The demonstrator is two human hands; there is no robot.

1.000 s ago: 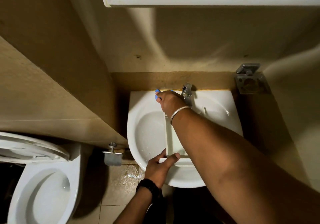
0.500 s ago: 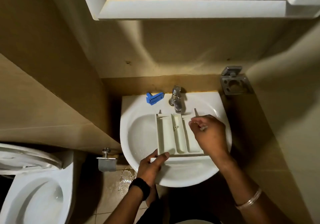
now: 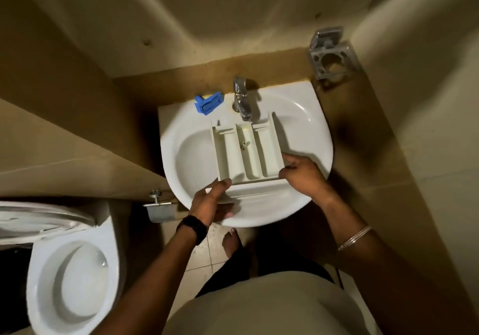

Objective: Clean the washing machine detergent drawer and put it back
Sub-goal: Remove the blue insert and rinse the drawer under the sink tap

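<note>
My right hand (image 3: 302,175) had come away from the back rim of the sink, where a second earlier it put down the blue insert (image 3: 208,104), and it now held the right front corner of the detergent drawer (image 3: 247,150), fingers curled on the side wall. My left hand (image 3: 211,202) gripped the left end of the drawer's front panel, thumb on top, as before. So the small part was out and both hands had the drawer; I judged that the washing itself could now begin, and putting it back was still far.

The drawer lay across the sink (image 3: 305,117), its back end just under the tap (image 3: 241,99). I saw no water running. It was cream, hard plastic with three long compartments and thin upright walls; the middle one had a small peg. The sink was glossy white ceramic, round at the front. The tap was shiny metal. The blue insert was matte and blocky, and lay beside the tap.
</note>
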